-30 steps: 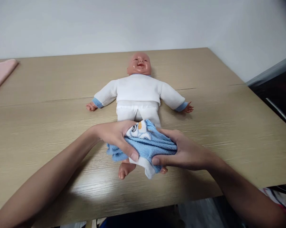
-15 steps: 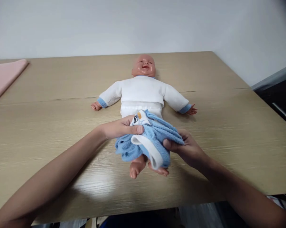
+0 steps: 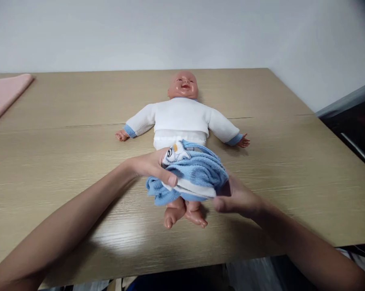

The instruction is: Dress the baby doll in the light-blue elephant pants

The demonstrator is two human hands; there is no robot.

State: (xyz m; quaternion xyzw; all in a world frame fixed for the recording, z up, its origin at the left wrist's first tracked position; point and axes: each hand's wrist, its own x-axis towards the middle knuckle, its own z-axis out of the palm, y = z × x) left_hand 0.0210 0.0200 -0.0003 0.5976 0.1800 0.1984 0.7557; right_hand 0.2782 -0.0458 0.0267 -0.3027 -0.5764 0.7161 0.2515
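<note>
A bunched blue terry baby garment (image 3: 200,171) with a white-trimmed opening and an embroidered patch with an eye and orange beak is held above the doll's legs. My left hand (image 3: 153,166) grips its left side, thumb on top near the white trim. On the right, my right hand (image 3: 241,197) holds the gathered cloth with the thumb at the end of the trim; its fingers are hidden behind the cloth. The baby doll (image 3: 182,117) lies face up, arms spread, in a white long-sleeved top with blue cuffs. Its bare feet show below the garment.
The wooden table (image 3: 79,161) reaches back to a pale wall. A folded pink cloth (image 3: 6,95) lies at the far left. Beyond the table's right edge stands a dark object (image 3: 352,125) with a bright strip.
The garment's white-trimmed opening has turned from hanging down to lying nearly level, and the cloth is more bunched. My right hand has shifted lower to the trim's end, uncovering more of the doll's feet.
</note>
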